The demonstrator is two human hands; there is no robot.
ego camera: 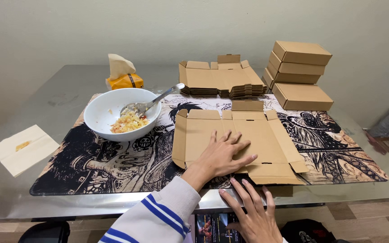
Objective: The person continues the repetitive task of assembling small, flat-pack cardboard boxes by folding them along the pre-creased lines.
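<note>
A flat, unfolded cardboard box blank (266, 135) lies on the printed black-and-white desk mat (104, 166). My left hand (221, 155), in a grey sleeve with blue stripes, presses flat on the blank's lower middle with fingers spread. Below it, my right hand (251, 211) is at the table's front edge, fingers apart, its fingertips touching the underside of the blank's front flap (275, 175). Neither hand grips anything.
A stack of flat blanks (221, 78) lies behind. Several folded cardboard boxes (300, 67) are piled at the back right. A white bowl (102, 112) with food and a spoon (158, 99) stands to the left, with a tissue pack (123, 76) and a napkin (23, 148).
</note>
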